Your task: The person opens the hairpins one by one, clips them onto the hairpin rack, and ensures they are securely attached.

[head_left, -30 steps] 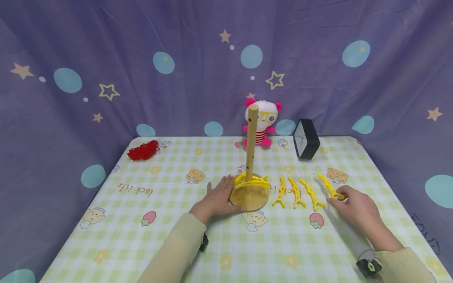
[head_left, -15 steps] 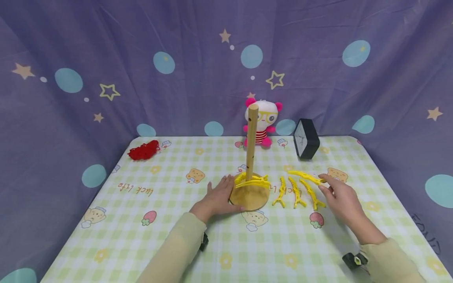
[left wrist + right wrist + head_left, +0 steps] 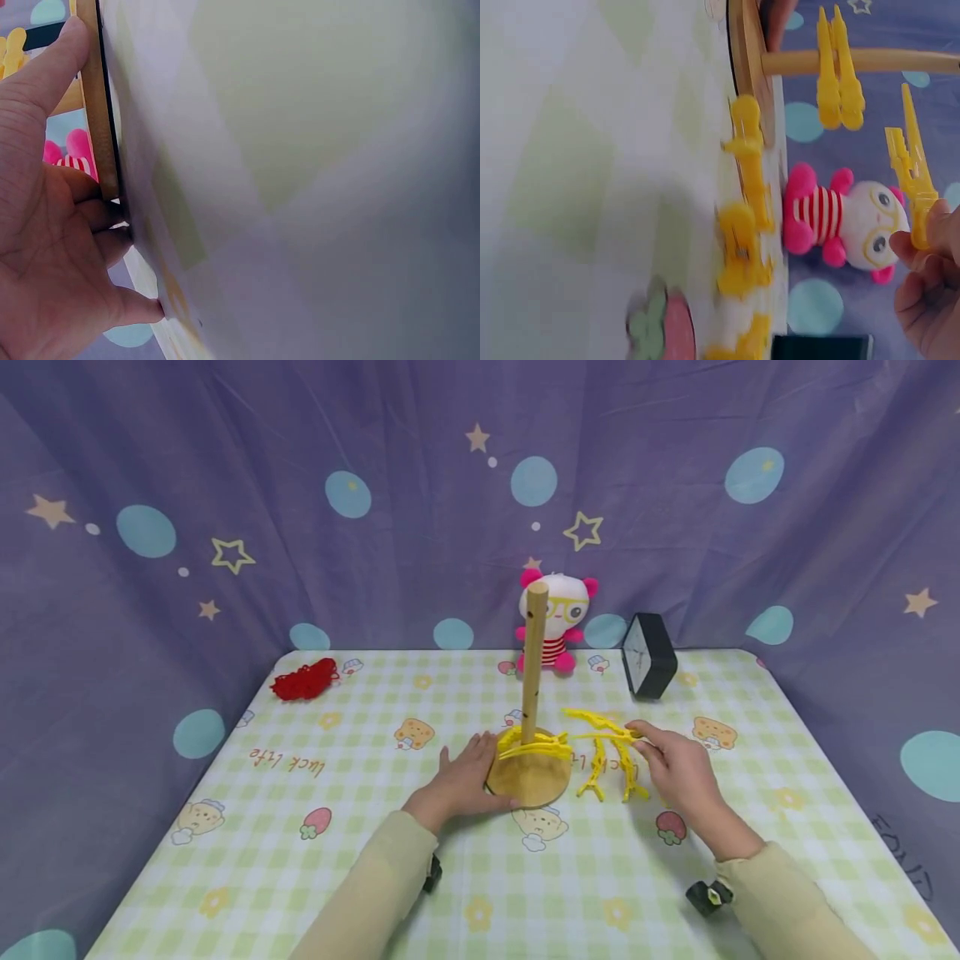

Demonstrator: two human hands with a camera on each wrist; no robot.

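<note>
My left hand (image 3: 459,785) grips the round base (image 3: 534,789) of a wooden stand by its left edge, thumb in front. The upright post (image 3: 533,668) rises from that base. Two yellow hair clips (image 3: 841,75) sit on the post low down, side by side. My right hand (image 3: 681,770) pinches another yellow hair clip (image 3: 915,169) by its end, and the clip's jaws are spread toward the post. This held clip is raised over the row of hair clips (image 3: 597,770) lying on the table, and my right hand hides part of the row.
Behind the post sits a plush panda toy (image 3: 553,647) with pink ears. A black clock (image 3: 651,656) stands at the back right. At the back left lies a red netted bundle (image 3: 305,679). A checked cloth (image 3: 360,727) covers the table; a purple curtain (image 3: 420,552) hangs behind.
My right hand has moved left from the right end of the row, carrying the hair clip, whose jaws have spread apart. My left hand has stayed on the base.
</note>
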